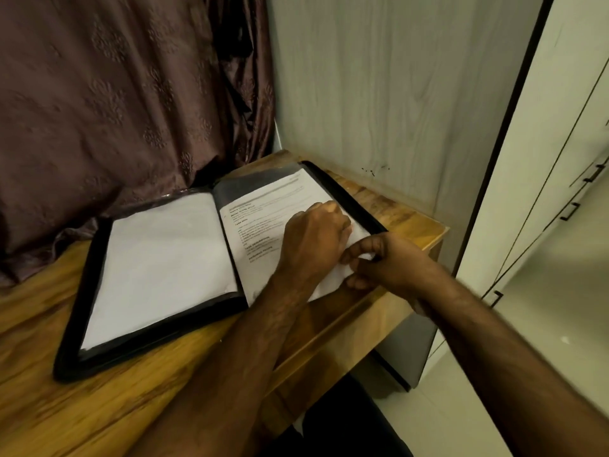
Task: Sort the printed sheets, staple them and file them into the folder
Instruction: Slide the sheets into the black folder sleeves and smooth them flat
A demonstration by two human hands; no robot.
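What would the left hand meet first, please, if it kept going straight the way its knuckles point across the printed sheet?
The left hand points up and right across the printed sheet. Going on, it would probably first meet the folder's black right border, then the grey wood-grain wall panel; depth is hard to judge.
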